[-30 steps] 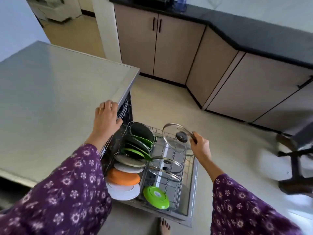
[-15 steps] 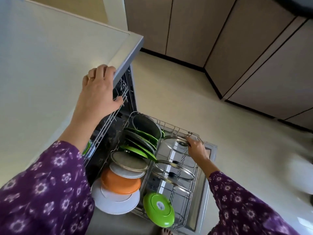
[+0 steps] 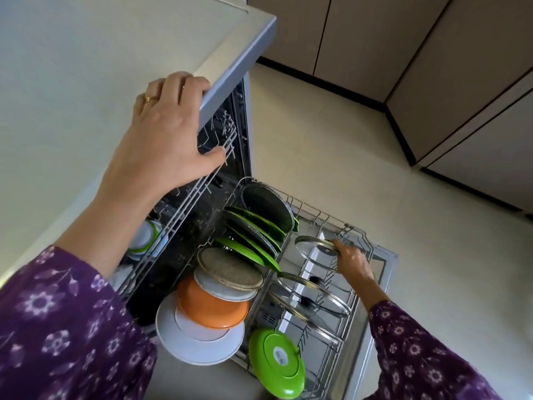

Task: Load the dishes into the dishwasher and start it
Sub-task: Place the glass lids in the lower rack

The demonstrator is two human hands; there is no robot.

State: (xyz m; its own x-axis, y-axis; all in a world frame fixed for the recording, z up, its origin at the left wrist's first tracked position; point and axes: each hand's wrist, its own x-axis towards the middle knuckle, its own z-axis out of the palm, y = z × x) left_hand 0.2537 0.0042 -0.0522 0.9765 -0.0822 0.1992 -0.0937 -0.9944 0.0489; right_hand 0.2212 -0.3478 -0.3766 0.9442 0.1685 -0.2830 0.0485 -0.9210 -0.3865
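The dishwasher's lower rack [image 3: 356,287] is pulled out over the open door. It holds green plates [image 3: 253,229], a dark pan [image 3: 266,206], an orange bowl [image 3: 212,308], white plates [image 3: 199,346], a green lid [image 3: 277,362] and two glass lids [image 3: 311,295]. My right hand [image 3: 352,262] grips a third glass lid [image 3: 313,245] by its rim and knob, low among the rack's far tines. My left hand [image 3: 164,137] rests on the countertop's edge [image 3: 230,73], fingers curled over it, thumb by the upper rack [image 3: 202,180].
Beige floor [image 3: 331,134] lies beyond the open door. Brown cabinets [image 3: 432,53] with a dark plinth run along the far wall. The upper rack holds a green-rimmed container [image 3: 145,236] inside the machine.
My right hand has lowered the glass lid from above the rack down into its far tines. The view has tipped downward and closer. My left hand stays on the counter edge.
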